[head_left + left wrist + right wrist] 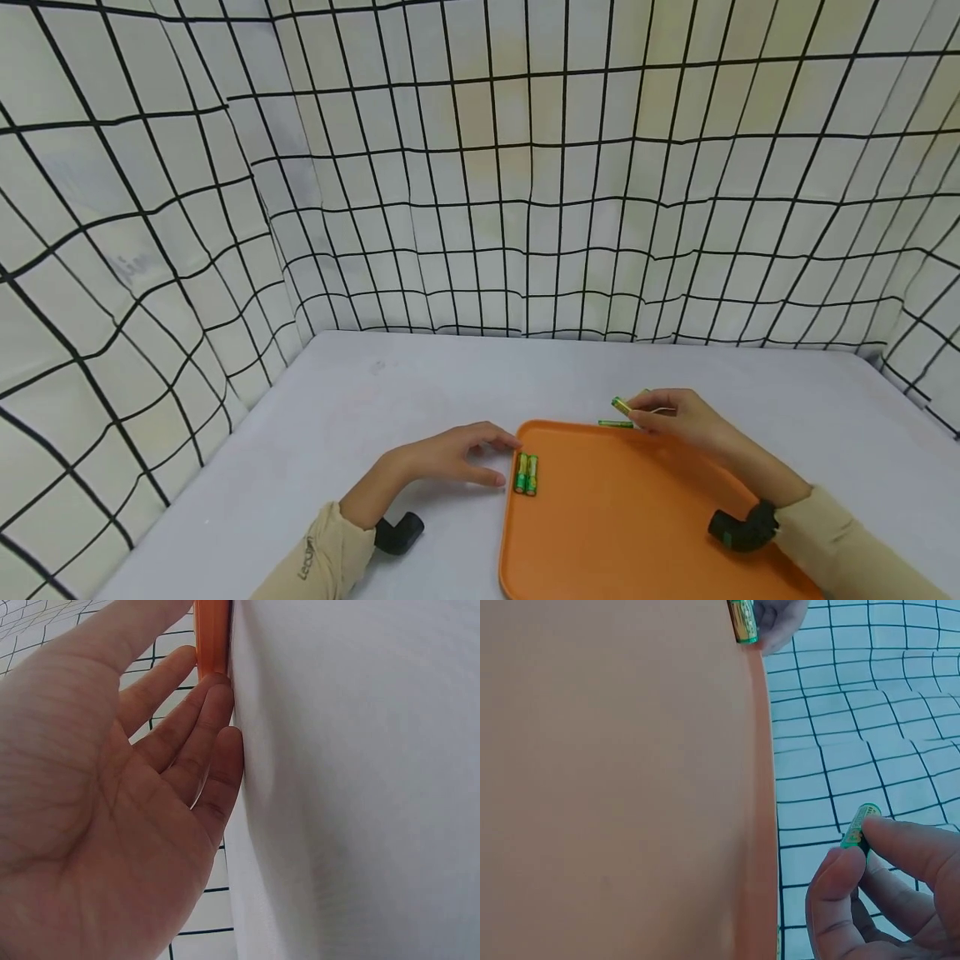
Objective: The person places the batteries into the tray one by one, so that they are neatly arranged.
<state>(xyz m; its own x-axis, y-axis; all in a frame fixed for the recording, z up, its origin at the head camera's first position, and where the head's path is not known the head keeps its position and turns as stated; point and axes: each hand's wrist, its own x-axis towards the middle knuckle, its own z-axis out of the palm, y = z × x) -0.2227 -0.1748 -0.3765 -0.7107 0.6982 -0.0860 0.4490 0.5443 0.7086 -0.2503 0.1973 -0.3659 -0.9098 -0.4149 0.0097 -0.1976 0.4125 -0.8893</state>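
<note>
Between the thumb and fingers of my right hand, a green and gold battery is pinched above the far edge of an orange tray. The right wrist view shows this battery tilted at the fingertips. Another battery lies on the table just behind the tray. Two batteries lie side by side on the tray, near its left edge. My left hand is at that edge, fingers loosely extended and holding nothing. In the left wrist view its fingertips are close to the tray's side; contact is unclear.
A white table surrounds the tray. Behind and beside it hangs white cloth with a black grid. A small green bit shows behind the right hand, mostly hidden. Black wrist-worn devices sit under both wrists.
</note>
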